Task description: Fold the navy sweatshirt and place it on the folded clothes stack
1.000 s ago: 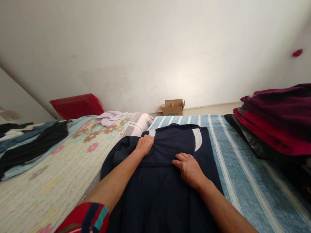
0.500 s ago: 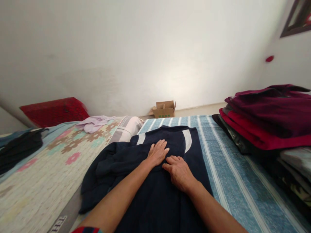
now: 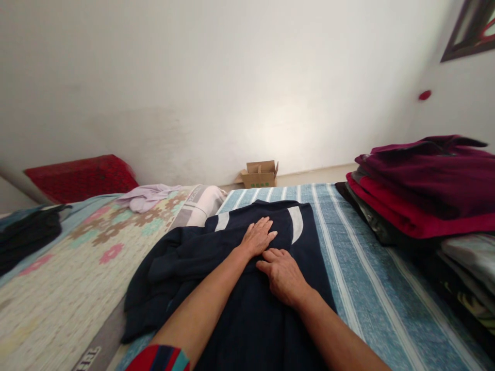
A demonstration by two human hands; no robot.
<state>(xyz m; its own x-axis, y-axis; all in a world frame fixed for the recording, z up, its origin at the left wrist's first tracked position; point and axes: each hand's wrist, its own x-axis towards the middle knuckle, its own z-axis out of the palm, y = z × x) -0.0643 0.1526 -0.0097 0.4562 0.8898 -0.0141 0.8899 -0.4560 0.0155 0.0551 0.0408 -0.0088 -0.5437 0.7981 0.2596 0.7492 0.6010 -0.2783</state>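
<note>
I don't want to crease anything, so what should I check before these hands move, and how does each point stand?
1. Left hand flat on the navy garment: ok.
2. Right hand touching it too: ok.
3. Right fingers free of the cloth, not pinching it: cannot tell.
4. Garment smooth on the left: not ok, it is rumpled there.
5. Clothes stack apart from the garment: ok.
6. Underside free of creases: cannot tell, hidden.

Dark navy with white patches: garment (image 3: 232,232). Blue, white-striped: sheet (image 3: 348,247). Cream with pink, brown and mint flowers: bedding (image 3: 77,273). Maroon and crimson: stacked clothes (image 3: 429,175). Pale lilac: cloth (image 3: 145,198).
</note>
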